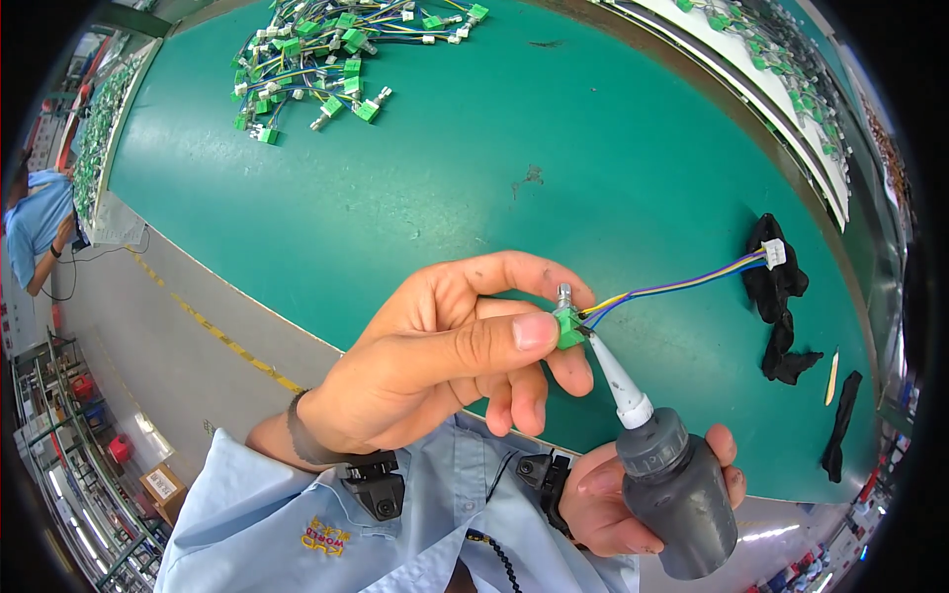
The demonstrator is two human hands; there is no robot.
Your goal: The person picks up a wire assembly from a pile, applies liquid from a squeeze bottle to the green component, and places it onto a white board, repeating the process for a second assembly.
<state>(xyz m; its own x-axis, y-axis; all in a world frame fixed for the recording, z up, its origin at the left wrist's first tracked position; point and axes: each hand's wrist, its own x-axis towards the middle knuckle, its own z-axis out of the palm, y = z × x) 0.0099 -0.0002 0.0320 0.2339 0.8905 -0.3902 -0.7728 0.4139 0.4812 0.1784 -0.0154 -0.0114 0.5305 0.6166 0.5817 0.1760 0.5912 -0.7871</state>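
Between thumb and fingers, my left hand [435, 346] pinches a green potentiometer [569, 330] with a metal shaft. Its yellow, blue and purple wires [672, 287] stretch to the right and end in a white connector plug [774, 254]. My right hand [608, 504] is wrapped round a dark grey squeeze bottle [682, 494], tilted so that its pale conical nozzle [618, 376] points up and left. The nozzle's tip meets the wire side of the green part, or comes very close to it; I cannot tell which.
A pile of similar green wired parts [306, 59] lies at the far left of the green table [395, 198]. Black cloth pieces [776, 296] and a thin wooden stick [831, 379] lie at the right. A white shelf [791, 119] holds more parts. Another person [40, 227] stands at far left.
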